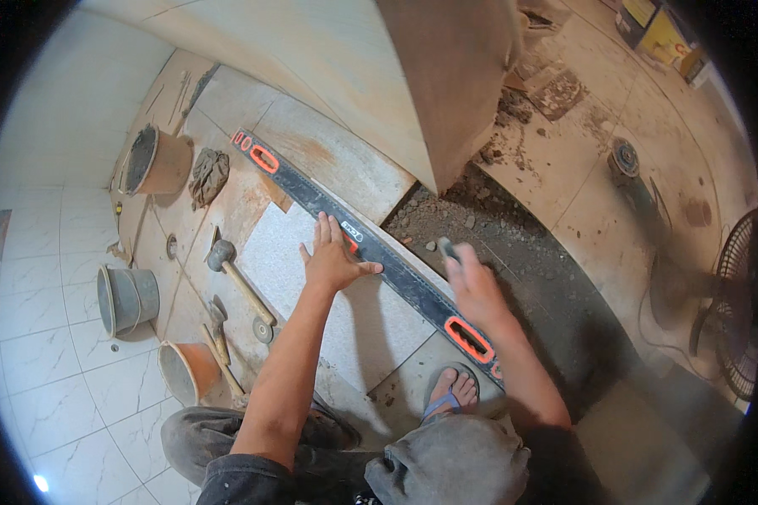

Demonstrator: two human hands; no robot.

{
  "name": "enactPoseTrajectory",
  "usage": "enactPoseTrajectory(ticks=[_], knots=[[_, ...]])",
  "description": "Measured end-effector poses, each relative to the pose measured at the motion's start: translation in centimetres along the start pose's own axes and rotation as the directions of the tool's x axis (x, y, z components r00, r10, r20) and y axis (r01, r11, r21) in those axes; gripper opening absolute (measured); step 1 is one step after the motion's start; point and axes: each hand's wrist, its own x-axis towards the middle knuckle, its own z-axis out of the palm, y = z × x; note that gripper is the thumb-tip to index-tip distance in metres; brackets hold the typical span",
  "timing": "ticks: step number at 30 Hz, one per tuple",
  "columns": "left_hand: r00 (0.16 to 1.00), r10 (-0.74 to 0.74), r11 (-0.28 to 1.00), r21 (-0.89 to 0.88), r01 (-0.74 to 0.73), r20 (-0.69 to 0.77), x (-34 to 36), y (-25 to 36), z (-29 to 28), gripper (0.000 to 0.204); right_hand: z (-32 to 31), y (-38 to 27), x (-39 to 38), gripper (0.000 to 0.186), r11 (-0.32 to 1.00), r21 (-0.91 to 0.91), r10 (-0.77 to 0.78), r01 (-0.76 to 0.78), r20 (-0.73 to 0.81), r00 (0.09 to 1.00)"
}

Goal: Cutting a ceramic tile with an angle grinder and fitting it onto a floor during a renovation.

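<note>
A long black spirit level (404, 278) with orange-rimmed hand holes lies diagonally across a light speckled tile (282, 248). My left hand (333, 263) presses on the middle of the level with its fingers spread. Just beyond the level's far-right edge, my right hand (477, 286) is closed round a short, dark grey object (447, 247). Only the end of that object shows, so its kind cannot be told. A strip of loose grey gravel and mortar (514, 252) runs beside and under my right hand.
Left of the tile lie a rubber mallet (221, 255), a trowel (217, 316) and a small disc (263, 329). Buckets (164, 164) stand along the left, near a crumpled cloth (209, 177). An angle grinder (627, 164) and a fan (737, 303) are at right. A wall corner (442, 101) juts in ahead.
</note>
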Motion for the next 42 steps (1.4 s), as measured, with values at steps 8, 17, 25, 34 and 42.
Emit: enactPoseTrajectory(ticks=[8, 17, 25, 34, 42], knots=[[0.970, -0.148, 0.988, 0.061, 0.138, 0.193, 0.9, 2.3, -1.9, 0.151, 10.9, -6.4, 17.0, 0.029, 0.935, -0.233, -0.228, 0.266, 0.175, 0.958], [0.963, -0.153, 0.987, 0.076, 0.140, 0.221, 1.3, 2.9, -1.6, 0.151, 17.0, -8.2, 26.4, 0.030, 0.810, -0.391, -0.308, 0.436, 0.348, 0.885], [0.957, -0.173, 0.985, 0.058, 0.164, 0.234, 1.0, 2.3, -1.3, 0.148, 16.9, -12.4, 25.7, 0.027, 0.646, -0.572, -0.283, 0.505, 0.436, 0.855], [0.987, -0.133, 0.976, 0.185, 0.114, 0.092, 1.8, 1.1, 0.2, 0.151, 13.8, -11.8, 23.8, 0.028, 0.601, -0.562, -0.153, 0.568, 0.617, 0.772], [0.987, -0.134, 0.962, 0.249, 0.110, 0.083, 1.6, 1.7, -0.1, 0.138, 3.5, 0.3, 7.7, 0.020, 0.607, -0.564, -0.157, 0.560, 0.605, 0.781]])
